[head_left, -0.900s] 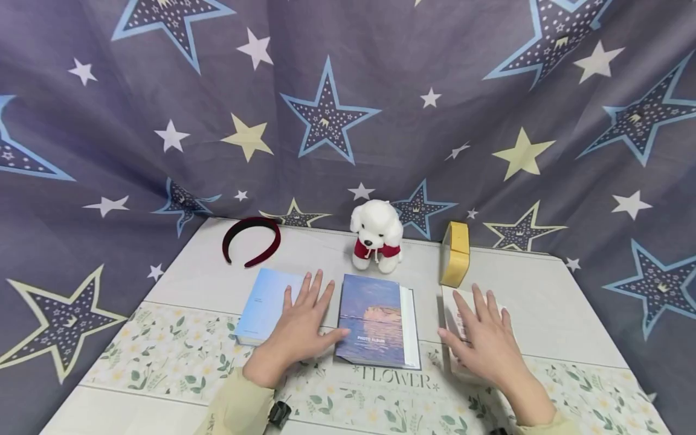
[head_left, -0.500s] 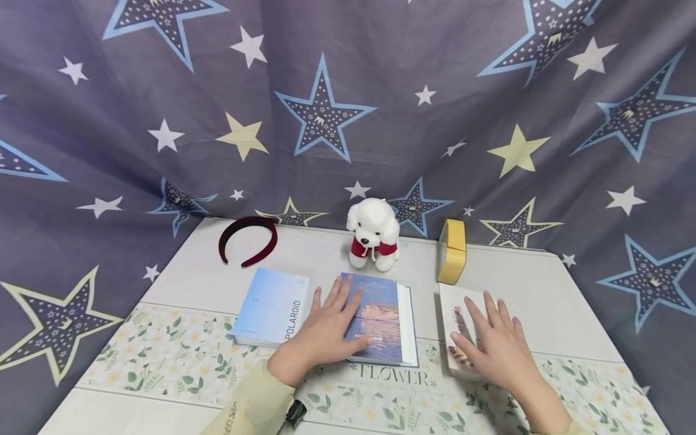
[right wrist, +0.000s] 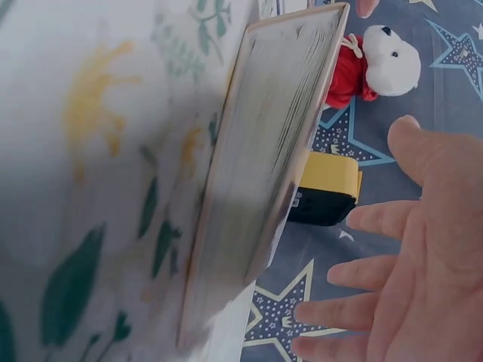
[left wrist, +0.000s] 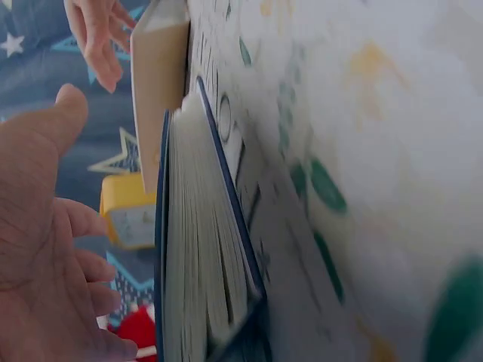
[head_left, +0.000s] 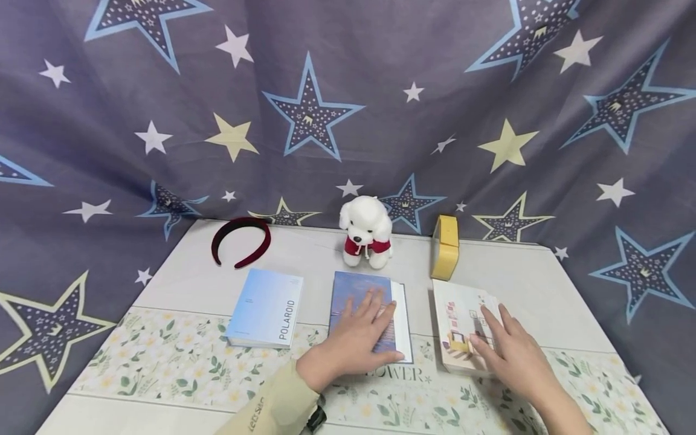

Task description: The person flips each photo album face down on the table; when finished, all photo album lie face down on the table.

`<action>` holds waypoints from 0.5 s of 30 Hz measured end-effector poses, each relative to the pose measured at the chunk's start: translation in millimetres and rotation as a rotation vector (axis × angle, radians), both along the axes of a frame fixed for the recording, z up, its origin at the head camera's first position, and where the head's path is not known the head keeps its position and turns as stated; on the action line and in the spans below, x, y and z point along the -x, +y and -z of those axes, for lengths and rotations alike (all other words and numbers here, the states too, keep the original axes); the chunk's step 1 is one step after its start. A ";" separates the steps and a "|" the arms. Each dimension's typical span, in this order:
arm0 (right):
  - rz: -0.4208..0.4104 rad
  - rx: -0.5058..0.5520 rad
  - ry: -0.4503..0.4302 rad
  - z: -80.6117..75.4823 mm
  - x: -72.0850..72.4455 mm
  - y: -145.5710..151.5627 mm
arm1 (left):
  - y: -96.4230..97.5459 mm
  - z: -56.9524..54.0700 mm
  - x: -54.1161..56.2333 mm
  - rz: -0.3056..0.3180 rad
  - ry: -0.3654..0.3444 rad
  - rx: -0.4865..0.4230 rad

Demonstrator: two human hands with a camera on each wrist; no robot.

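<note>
A dark curtain (head_left: 402, 136) printed with stars fills the background, and below it spreads a pale table (head_left: 549, 290) with a floral band. Three thick books lie in a row there: the dark-blue photo album (head_left: 350, 287) in the middle, the white illustrated book (head_left: 459, 317) to its right, and the blue POLAROID book (head_left: 266, 308) to its left. The left hand (head_left: 356, 338) is held palm down over the album, fingers extended, parted a little, thumb out to the side; the left wrist view shows a gap between palm and cover. The right hand (head_left: 513, 350) hangs over the right part of the white book, fingers loosely spread and holding nothing, apart from its cover. Behind the books stand a white plush dog (head_left: 367, 226) in red and a yellow box-like object (head_left: 447, 248), with a dark-red headband (head_left: 265, 240) lying at the left.
</note>
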State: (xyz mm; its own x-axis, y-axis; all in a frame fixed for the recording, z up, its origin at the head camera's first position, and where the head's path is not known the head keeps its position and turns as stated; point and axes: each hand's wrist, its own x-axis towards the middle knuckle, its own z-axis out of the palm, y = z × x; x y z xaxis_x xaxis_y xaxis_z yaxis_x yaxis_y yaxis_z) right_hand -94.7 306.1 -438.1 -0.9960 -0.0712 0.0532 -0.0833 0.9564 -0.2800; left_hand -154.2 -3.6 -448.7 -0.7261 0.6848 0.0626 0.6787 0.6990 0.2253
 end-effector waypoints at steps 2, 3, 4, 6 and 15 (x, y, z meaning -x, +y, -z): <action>0.005 -0.002 -0.009 0.3 -0.2 2.9 | 6.8 -1.4 -0.6 0.019 -0.010 0.003; 0.010 -0.001 -0.022 0.4 -0.5 4.4 | 10.6 -2.0 -1.1 0.028 -0.015 0.009; 0.016 0.001 -0.034 0.6 -0.9 5.9 | 14.4 -2.1 -1.4 0.037 -0.022 0.012; 0.028 -0.001 -0.052 1.1 -1.9 9.1 | 22.9 -2.1 -2.5 0.053 -0.040 0.015; 0.129 0.016 -0.233 3.8 -5.1 24.1 | 62.0 -5.6 -9.7 0.126 -0.042 0.104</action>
